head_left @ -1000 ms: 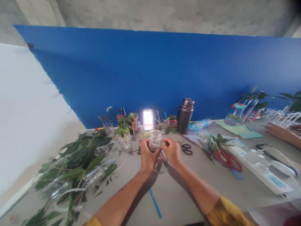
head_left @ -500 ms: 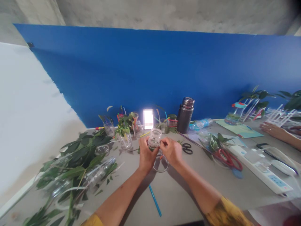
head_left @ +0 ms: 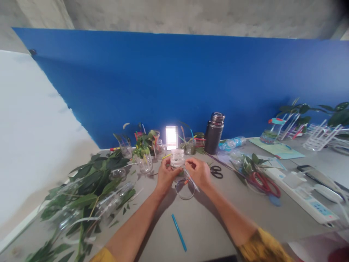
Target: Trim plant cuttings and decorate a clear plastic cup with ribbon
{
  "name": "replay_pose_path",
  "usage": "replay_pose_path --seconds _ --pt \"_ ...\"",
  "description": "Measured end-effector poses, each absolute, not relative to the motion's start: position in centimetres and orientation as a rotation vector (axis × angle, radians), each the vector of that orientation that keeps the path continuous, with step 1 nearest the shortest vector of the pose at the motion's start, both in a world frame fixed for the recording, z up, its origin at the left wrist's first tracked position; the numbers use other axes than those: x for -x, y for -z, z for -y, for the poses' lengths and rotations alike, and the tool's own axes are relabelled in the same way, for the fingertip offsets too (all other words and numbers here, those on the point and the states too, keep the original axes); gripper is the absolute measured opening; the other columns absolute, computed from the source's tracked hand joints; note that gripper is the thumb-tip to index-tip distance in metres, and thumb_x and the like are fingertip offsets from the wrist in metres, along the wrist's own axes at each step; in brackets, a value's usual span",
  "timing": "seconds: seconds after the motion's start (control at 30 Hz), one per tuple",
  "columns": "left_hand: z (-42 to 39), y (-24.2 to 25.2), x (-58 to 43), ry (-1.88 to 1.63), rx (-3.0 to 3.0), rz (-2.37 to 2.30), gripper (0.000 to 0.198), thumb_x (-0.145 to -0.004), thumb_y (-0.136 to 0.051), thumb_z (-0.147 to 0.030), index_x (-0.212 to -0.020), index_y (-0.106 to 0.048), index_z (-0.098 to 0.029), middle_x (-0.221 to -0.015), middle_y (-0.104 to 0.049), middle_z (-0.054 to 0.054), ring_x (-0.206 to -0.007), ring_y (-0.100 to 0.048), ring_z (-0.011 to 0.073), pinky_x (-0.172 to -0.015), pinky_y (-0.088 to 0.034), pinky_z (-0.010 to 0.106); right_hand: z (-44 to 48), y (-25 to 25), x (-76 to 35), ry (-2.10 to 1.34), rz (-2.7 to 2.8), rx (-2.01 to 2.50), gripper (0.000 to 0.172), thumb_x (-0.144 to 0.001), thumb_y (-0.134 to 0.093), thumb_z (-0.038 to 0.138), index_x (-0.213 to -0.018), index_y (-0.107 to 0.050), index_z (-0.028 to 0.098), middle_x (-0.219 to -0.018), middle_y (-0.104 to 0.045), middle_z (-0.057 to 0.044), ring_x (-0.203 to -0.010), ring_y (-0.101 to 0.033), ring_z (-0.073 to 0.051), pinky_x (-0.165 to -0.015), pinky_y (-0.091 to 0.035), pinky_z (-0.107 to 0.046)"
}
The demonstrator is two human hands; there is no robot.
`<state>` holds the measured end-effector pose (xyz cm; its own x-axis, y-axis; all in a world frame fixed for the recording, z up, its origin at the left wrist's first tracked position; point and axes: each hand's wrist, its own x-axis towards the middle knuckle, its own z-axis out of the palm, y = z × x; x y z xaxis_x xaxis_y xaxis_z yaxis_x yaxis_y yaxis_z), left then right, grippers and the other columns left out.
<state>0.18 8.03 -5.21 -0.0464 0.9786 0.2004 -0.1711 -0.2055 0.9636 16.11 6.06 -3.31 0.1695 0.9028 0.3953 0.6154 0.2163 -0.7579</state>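
A clear plastic cup (head_left: pixel 177 158) is gripped near its lower part by my left hand (head_left: pixel 167 177), whose fingers wrap its left side. My right hand (head_left: pixel 199 173) is closed at the cup's right, pinching a thin pale strip (head_left: pixel 192 177) that slants down toward the table. Just below both hands, a clear ring-shaped loop (head_left: pixel 185 190) with a small orange piece lies on the grey table. Closer to me rests a blue straw (head_left: pixel 179 233).
Leafy cuttings (head_left: pixel 89 193) and clear bottles cover the left. Behind stand jars with plants, a lit screen (head_left: pixel 171 138) and a dark thermos (head_left: pixel 215 134). Black scissors (head_left: pixel 216 172), red scissors (head_left: pixel 264 185) and a power strip (head_left: pixel 305 198) lie to the right.
The cup has gone from tilted to more upright and moved slightly left with my left hand. A pale strip now shows beneath my right hand. Another person's hand at the far right has left the view.
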Motion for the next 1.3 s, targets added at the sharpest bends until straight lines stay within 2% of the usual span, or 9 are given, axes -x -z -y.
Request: replay_pose_path --seconds 0.13,0.4,0.57,0.77,0.9,1.03,1.13,1.3 --pt "-7.7 5.7 -0.5 -1.636 -1.382 -1.095 0.062 -0.060 -0.089 -0.025 -0.114 -0.058 -0.019 -0.112 -0.068 0.009 -0.105 -0.068 0.0269 -0.091 -0.053 0.040 -5.5 3.1 -15.6 -0.328 1.622 1.542 0.022 -0.089 -0.061 0.034 -0.096 -0.081 0.030 -0.078 -0.079 0.001 -0.068 -0.069 -0.017 -0.066 -0.041 -0.025" --pt "-6.6 5.9 -1.1 -1.767 -1.705 -1.282 0.050 -0.069 -0.086 -0.024 -0.114 -0.062 -0.022 -0.111 -0.064 0.008 -0.106 -0.062 0.0269 -0.096 -0.049 0.043 -5.7 3.0 -15.3 -0.199 1.620 1.697 0.016 -0.084 -0.061 0.029 -0.077 -0.074 0.026 -0.070 -0.074 0.001 -0.064 -0.063 -0.016 -0.059 -0.031 -0.025" --pt "-7.2 5.9 -1.1 -1.561 -1.336 -1.029 0.062 -0.059 -0.091 -0.024 -0.113 -0.062 -0.020 -0.111 -0.070 0.010 -0.101 -0.069 0.0261 -0.092 -0.054 0.042 -6.4 3.4 -16.0 -0.395 1.483 1.581 0.014 -0.076 -0.058 0.027 -0.069 -0.069 0.023 -0.064 -0.069 0.002 -0.060 -0.058 -0.016 -0.058 -0.035 -0.025" --pt "-7.4 5.1 -0.5 -1.330 -0.963 -0.758 0.063 -0.061 -0.089 -0.024 -0.119 -0.065 -0.023 -0.110 -0.077 0.008 -0.094 -0.074 0.0246 -0.089 -0.057 0.041 -7.7 4.1 -17.3 -0.532 1.364 1.452 0.016 -0.070 -0.056 0.031 -0.063 -0.067 0.022 -0.060 -0.066 0.001 -0.059 -0.058 -0.017 -0.058 -0.041 -0.026" --pt "-7.3 4.4 0.2 -1.195 -0.760 -0.595 0.043 -0.069 -0.082 -0.025 -0.110 -0.068 -0.018 -0.105 -0.079 0.010 -0.099 -0.075 0.0265 -0.096 -0.056 0.042 -8.5 4.5 -18.1 -0.469 1.346 1.506 0.019 -0.071 -0.055 0.033 -0.064 -0.069 0.022 -0.065 -0.069 -0.001 -0.062 -0.060 -0.018 -0.061 -0.044 -0.026" --pt "-7.4 3.9 1.2 -1.149 -0.648 -0.512 0.032 -0.074 -0.073 -0.029 -0.101 -0.070 -0.013 -0.101 -0.078 0.014 -0.095 -0.075 0.0289 -0.083 -0.057 0.040 -9.2 4.8 -19.0 -0.402 1.336 1.561 0.023 -0.074 -0.052 0.035 -0.066 -0.070 0.023 -0.068 -0.072 -0.002 -0.065 -0.063 -0.020 -0.063 -0.045 -0.027" --pt "-7.2 3.5 1.7 -1.127 -0.645 -0.440 0.035 -0.075 -0.069 -0.032 -0.104 -0.070 -0.013 -0.103 -0.076 0.014 -0.088 -0.073 0.0267 -0.074 -0.055 0.038 -9.6 4.7 -19.8 -0.357 1.317 1.613 0.023 -0.074 -0.052 0.034 -0.068 -0.072 0.023 -0.070 -0.073 -0.003 -0.066 -0.065 -0.021 -0.062 -0.045 -0.027" --pt "-6.6 3.1 2.0 -0.977 -0.690 -0.353 0.042 -0.074 -0.066 -0.042 -0.105 -0.071 -0.014 -0.098 -0.074 0.015 -0.076 -0.065 0.0228 -0.067 -0.049 0.036 -10.1 4.7 -21.3 -0.308 1.276 1.674 0.026 -0.075 -0.053 0.036 -0.071 -0.074 0.023 -0.069 -0.073 -0.003 -0.065 -0.064 -0.021 -0.061 -0.044 -0.027"
